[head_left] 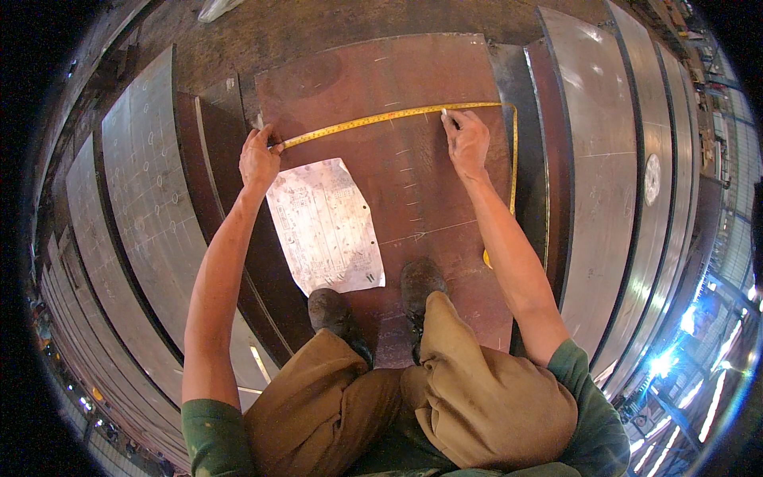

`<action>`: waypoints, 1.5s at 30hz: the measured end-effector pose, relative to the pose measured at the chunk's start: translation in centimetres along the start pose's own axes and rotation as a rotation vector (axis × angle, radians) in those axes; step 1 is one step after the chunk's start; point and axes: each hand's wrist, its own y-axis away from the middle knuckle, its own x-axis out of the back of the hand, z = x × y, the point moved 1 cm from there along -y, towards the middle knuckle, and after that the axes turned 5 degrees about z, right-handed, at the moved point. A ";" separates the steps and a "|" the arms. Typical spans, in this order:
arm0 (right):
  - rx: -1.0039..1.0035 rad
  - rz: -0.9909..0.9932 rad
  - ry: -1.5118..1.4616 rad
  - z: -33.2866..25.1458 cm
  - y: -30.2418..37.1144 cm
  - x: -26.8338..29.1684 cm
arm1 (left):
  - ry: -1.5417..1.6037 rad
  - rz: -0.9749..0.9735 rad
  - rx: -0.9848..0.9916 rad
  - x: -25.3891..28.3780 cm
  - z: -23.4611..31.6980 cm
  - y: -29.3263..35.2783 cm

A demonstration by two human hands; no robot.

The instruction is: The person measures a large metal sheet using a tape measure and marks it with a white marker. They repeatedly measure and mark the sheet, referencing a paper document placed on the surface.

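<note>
A yellow tape measure (358, 123) is stretched across a reddish-brown steel plate (453, 203), from the left edge to the right, where its blade bends down along the plate's right side. My left hand (259, 163) pinches the tape's end at the left edge. Close below the blade, right of the middle, my right hand (467, 145) holds a small white piece of chalk (444, 113) between its fingertips. Short white marks run down the plate's middle, crossed lower down by a thin white line. Beneath my right forearm a yellow round part, probably the tape case (487, 259), shows partly.
A smudged printed drawing sheet (326, 222) lies on the plate, left of centre. My boots (423, 280) stand at its lower end. Grey steel plates (592, 151) stand in rows on both sides, with dark gaps between. Bright welding light (661, 366) glares at lower right.
</note>
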 end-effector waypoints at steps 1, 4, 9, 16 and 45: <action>0.012 -0.003 0.007 -0.2 -0.1 0.0 | -0.001 -0.047 0.014 0.1 0.0 -0.1; 0.040 -0.026 0.042 -0.4 -0.3 -0.1 | 0.018 0.040 -0.030 -0.3 -0.7 -0.1; 0.062 -0.111 0.174 -0.8 -1.0 -0.3 | -0.015 0.116 -0.021 -1.1 -1.0 0.1; 0.050 -0.544 0.478 -3.8 -5.0 2.0 | -0.005 -0.051 0.064 0.0 -0.9 -0.2; -0.112 -1.073 0.266 0.7 5.1 7.4 | 0.055 0.022 0.044 0.2 0.2 0.3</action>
